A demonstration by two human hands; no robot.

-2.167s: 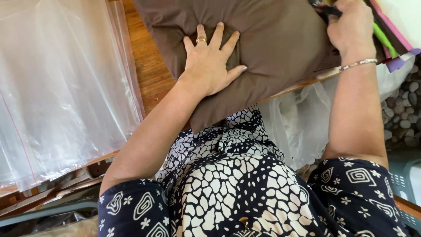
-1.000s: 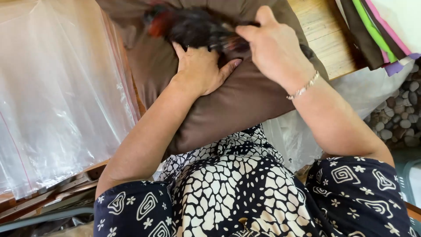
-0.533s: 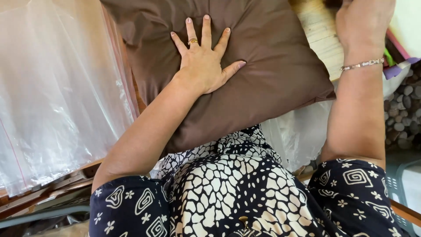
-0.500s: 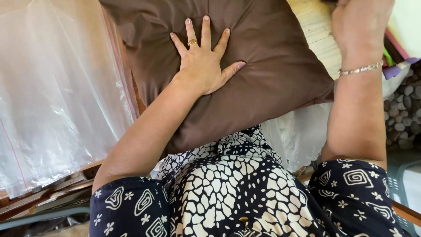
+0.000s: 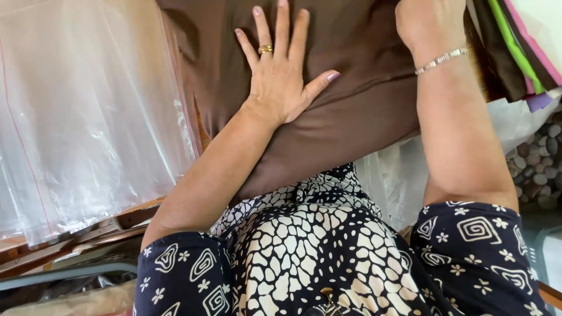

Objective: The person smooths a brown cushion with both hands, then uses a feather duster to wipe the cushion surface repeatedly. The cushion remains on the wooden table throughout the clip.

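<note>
A brown pillow [image 5: 363, 117] lies on a wooden table in front of me, its near corner against my patterned dress. My left hand [image 5: 281, 76] rests flat on the pillow with fingers spread, a ring on one finger. My right hand [image 5: 427, 23] reaches over the pillow's upper right part; only its wrist side, with a silver bracelet, shows, and the fingers are cut off by the top edge of the view.
A stack of clear plastic bags [image 5: 88, 117] lies to the left. Folded coloured fabrics [image 5: 515, 47] sit at the top right. White plastic [image 5: 398, 181] hangs below the pillow, pebbles [image 5: 541, 169] show on the ground at right, and wooden slats [image 5: 70, 240] at lower left.
The dark bundle that my right hand held over the pillow is gone from view. My right hand has moved up and right. My left hand stays pressed flat on the pillow.
</note>
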